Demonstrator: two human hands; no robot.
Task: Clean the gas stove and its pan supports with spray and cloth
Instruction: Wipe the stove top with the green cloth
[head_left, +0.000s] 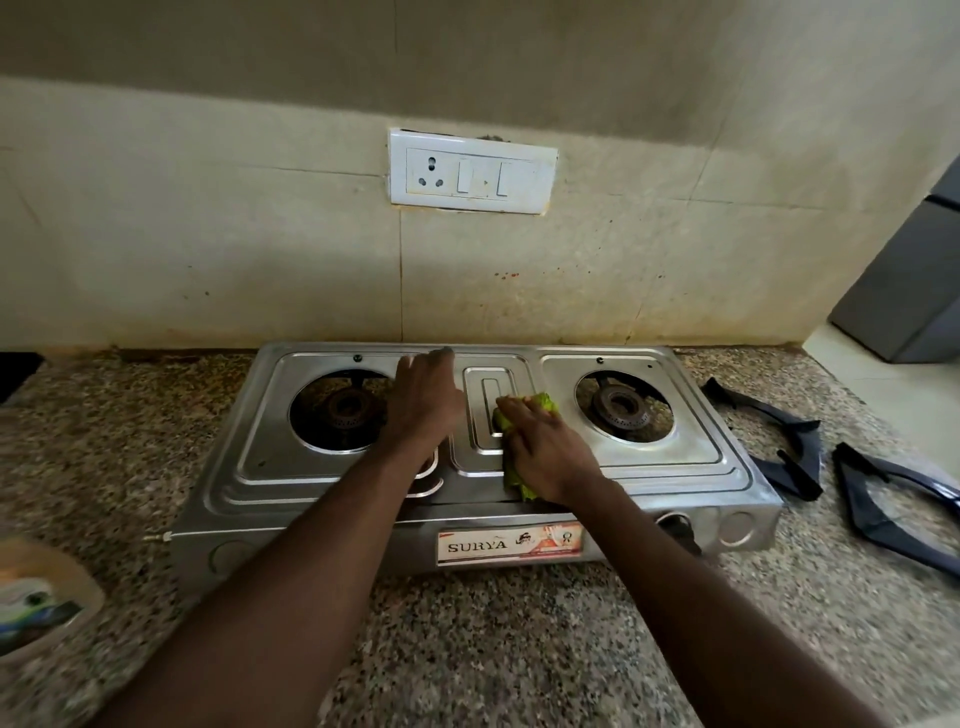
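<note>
My left hand (423, 400) flat, released, on gas stove (675, 467) at countertop (467, 649) back edge. My right hand (550, 452) presses green cloth (540, 402) onto stove centre, fingers straight. Pan supports (813, 457) lying toward countertop right edge.

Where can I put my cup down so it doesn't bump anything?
The counter left of the stove is bare, between the wall and the bowl. So is the strip in front of the stove, though both arms cross it. The right side is crowded: two pan supports lie there. The left hand, right hand and cloth fill the stove's middle.
</note>
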